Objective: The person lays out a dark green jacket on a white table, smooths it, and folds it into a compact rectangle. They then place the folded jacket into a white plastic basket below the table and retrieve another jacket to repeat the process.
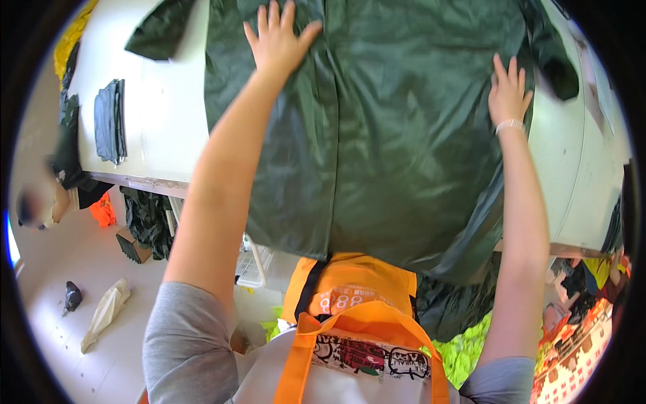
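A dark green raincoat [404,148] lies spread over the white table, its lower hem hanging past the near edge. Its sleeves stretch out to the far left and far right. My left hand [279,40] rests flat on the upper left part of the coat, fingers spread. On the coat's right side, below the sleeve, lies my right hand [509,94], its fingers apart and a pale band around the wrist. Neither hand grips the fabric.
A folded dark garment stack [110,121] lies on the left of the white table [171,121]. Orange cloth [350,283] hangs at my front. Dark garments [148,219] and a box [132,246] sit below left. Bright yellow-green fabric [464,350] and colourful piles are low right. Another person is at far left.
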The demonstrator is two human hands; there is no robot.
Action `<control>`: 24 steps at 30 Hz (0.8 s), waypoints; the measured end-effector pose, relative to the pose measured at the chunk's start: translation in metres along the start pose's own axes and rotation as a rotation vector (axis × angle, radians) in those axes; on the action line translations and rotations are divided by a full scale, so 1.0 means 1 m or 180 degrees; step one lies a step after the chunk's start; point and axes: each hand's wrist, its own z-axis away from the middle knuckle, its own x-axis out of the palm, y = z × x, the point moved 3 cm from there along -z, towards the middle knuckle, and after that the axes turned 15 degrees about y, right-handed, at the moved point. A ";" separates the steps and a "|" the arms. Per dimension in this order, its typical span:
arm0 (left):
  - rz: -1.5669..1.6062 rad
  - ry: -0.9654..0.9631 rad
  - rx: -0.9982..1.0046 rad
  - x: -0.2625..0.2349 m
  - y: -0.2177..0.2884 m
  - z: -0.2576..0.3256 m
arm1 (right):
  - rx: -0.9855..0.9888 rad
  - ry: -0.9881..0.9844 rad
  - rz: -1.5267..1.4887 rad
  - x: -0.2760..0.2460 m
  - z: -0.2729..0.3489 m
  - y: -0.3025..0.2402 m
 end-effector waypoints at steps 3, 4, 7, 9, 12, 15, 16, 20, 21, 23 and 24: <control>0.0065 0.0090 0.0138 -0.016 0.020 -0.015 | -0.0152 0.0285 -0.0788 -0.034 -0.017 -0.029; 0.0138 0.0127 0.0191 -0.031 0.033 -0.008 | -0.0274 0.0295 -0.1111 -0.054 0.001 -0.048; 0.0795 -0.0410 0.0275 -0.081 0.055 0.060 | -0.0290 0.0175 -0.2162 -0.125 0.074 -0.092; 0.1077 -0.0803 0.0218 -0.126 0.065 0.098 | 0.0341 -0.0776 -0.2845 -0.154 0.135 -0.094; 0.1554 -0.1010 -0.0301 -0.160 0.060 0.158 | 0.0290 -0.1583 -0.3141 -0.186 0.204 -0.133; 0.1777 -0.1085 -0.0548 -0.182 0.063 0.183 | -0.0676 -0.1569 -0.2821 -0.193 0.235 -0.164; 0.1902 -0.1112 -0.0662 -0.187 0.062 0.185 | -0.0752 -0.1365 -0.2615 -0.187 0.244 -0.169; 0.2750 -0.1567 -0.0779 -0.208 0.071 0.180 | -0.0100 -0.1457 -0.3363 -0.179 0.247 -0.157; 0.3025 -0.1743 -0.0752 -0.212 0.077 0.178 | 0.0522 -0.1756 -0.3667 -0.177 0.243 -0.148; 0.3271 -0.1977 -0.1110 -0.222 0.088 0.172 | 0.1819 -0.2315 -0.4224 -0.173 0.236 -0.130; 0.3283 -0.1951 -0.1134 -0.225 0.097 0.165 | 0.2068 -0.2440 -0.4530 -0.175 0.225 -0.121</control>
